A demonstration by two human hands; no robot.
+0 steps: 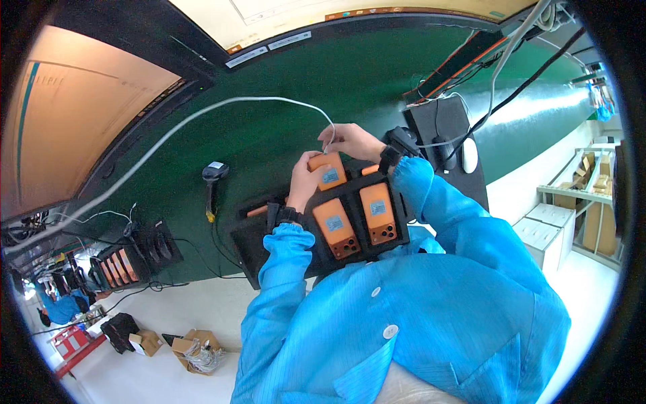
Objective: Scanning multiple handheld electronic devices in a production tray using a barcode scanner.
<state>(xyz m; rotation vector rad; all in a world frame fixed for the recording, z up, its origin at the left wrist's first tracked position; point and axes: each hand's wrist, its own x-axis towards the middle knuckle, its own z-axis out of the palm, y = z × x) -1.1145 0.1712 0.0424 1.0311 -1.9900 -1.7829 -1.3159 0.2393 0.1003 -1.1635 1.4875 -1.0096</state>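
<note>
My left hand (305, 180) is closed around the side of an orange smartphone (329, 174), its labelled back facing up. At the phone's far edge, my right hand (354, 141) pinches the end of a white cable (259, 99). The fingers hide whether the plug is seated in the phone. Just below my hands, a black foam tray (252, 246) carries two more orange smartphones, a left one (332, 221) and a right one (378, 208), camera ends toward me. Part of another orange phone (369, 170) shows beside my right wrist.
On the green bench (269, 145) lies a handheld barcode scanner (214, 176) with its cord. Monitors (101, 101) overhang the far left. At right are a black mat (431, 121), a white mouse (470, 155) and hanging cables. A rack of orange phones (120, 267) stands at the left.
</note>
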